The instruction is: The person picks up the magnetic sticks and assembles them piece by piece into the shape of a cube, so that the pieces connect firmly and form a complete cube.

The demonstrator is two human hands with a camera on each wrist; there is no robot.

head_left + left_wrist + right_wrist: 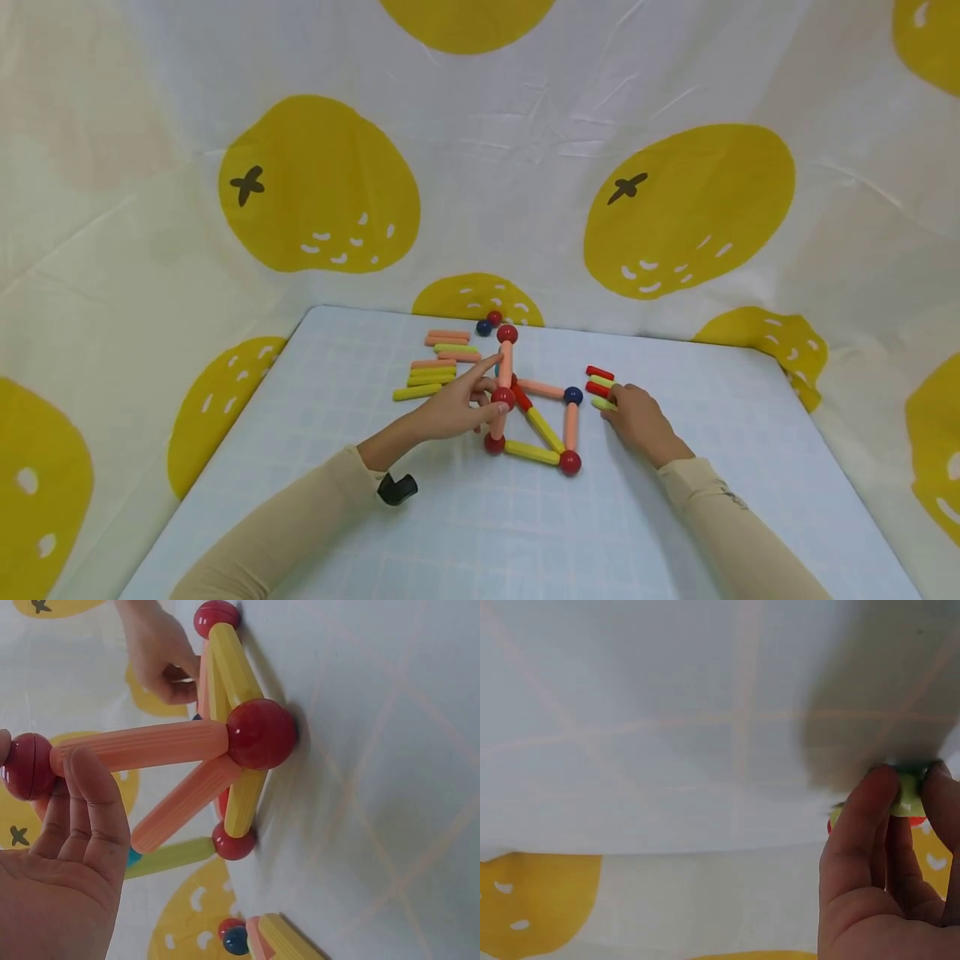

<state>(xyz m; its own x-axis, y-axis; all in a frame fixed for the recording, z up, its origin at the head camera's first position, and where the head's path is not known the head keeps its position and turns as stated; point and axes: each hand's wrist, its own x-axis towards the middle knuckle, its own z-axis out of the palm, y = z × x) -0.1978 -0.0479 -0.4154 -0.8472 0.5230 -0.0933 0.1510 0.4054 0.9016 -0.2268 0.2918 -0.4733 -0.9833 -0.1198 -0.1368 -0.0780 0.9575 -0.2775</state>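
Right of the frame (531, 452), the right hand (639, 421) pinches a green rod (602, 403) lying roughly crosswise; the left hand (456, 409) grips the frame's raised red ball (505, 395).

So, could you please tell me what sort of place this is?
Perhaps a small play or filming booth: a pale table, a sheet with yellow shapes behind and beside it, and toy rods on top.
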